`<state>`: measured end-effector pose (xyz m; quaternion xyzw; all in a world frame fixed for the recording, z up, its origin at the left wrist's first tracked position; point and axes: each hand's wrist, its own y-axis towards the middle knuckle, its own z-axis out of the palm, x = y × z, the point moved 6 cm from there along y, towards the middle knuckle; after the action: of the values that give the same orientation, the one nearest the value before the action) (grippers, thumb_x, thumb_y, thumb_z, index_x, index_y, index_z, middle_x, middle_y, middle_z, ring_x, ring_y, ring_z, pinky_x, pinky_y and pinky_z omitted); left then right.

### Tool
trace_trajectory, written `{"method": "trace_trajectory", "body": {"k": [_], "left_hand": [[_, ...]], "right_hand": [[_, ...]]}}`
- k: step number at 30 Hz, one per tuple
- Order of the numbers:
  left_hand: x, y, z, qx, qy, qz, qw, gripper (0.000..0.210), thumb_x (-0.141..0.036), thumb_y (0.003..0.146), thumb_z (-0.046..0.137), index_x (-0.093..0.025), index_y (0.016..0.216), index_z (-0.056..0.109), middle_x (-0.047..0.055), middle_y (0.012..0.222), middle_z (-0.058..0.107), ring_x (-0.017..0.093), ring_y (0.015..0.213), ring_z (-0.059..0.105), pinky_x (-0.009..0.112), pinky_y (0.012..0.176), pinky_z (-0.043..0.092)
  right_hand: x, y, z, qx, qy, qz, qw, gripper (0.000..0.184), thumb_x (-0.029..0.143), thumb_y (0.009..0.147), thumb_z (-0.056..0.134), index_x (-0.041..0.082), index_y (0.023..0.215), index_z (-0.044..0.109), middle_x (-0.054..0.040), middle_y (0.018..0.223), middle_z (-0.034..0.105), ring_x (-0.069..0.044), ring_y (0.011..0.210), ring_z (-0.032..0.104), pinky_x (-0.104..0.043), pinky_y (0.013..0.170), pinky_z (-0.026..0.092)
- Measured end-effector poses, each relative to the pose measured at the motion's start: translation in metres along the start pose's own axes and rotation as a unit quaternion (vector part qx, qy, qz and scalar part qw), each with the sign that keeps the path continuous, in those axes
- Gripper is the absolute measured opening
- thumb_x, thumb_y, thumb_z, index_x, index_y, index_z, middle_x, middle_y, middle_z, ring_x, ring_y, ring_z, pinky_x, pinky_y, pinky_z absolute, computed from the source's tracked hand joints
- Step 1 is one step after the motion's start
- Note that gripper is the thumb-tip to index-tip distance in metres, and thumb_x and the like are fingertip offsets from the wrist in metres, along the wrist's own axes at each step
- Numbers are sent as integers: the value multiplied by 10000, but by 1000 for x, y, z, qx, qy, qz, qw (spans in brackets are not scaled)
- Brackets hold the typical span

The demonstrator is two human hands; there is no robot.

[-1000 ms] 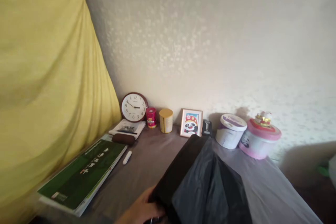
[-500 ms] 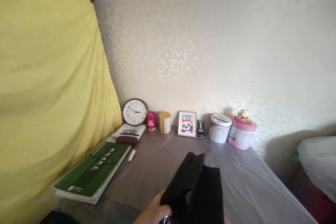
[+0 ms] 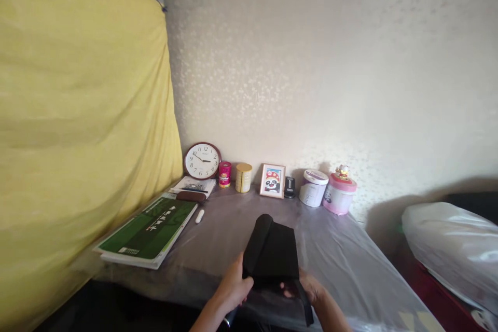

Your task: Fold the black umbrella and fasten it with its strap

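Head: left hand (image 3: 240,282) holds fabric (image 3: 274,250) (matte, folded).

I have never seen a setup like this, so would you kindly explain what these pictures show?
There is no machine: these are a person's bare hands, seen from one camera worn on the head. The left hand grips a black item at its left side; the right hand is at its lower right, its grip partly hidden. On the grey table lies a green book; near the wall are a clock, a framed panda picture and several containers.
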<state>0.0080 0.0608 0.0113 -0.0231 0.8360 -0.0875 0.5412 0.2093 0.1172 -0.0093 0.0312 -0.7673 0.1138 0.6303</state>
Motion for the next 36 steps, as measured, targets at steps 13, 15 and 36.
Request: {"method": "trace_trajectory", "body": {"k": [13,15,36], "left_hand": [[11,3,14,-47,198,23,979,737,-64,715,450,1,1381,141,205,1424,311,226,1277,377,258,1035,293],[10,2,15,-48,209,19,977,737,-65,722,445,-3,1385,128,207,1420,318,235,1248,416,271,1014,324],[8,-1,21,-14,251,-22,968,742,-18,722,400,-8,1391,78,226,1474,166,272,1211,464,325,973,392]], "right_hand": [[20,-1,-38,-147,-85,-9,985,411,561,704,437,186,708,606,-25,641,599,-191,605,600,-281,496,473],[24,0,-38,-166,-142,-9,976,435,584,716,427,193,721,619,-23,611,588,-200,584,590,-277,456,445],[74,52,26,-86,17,-71,994,339,530,654,587,200,707,535,48,539,510,-113,479,468,-221,438,335]]}}
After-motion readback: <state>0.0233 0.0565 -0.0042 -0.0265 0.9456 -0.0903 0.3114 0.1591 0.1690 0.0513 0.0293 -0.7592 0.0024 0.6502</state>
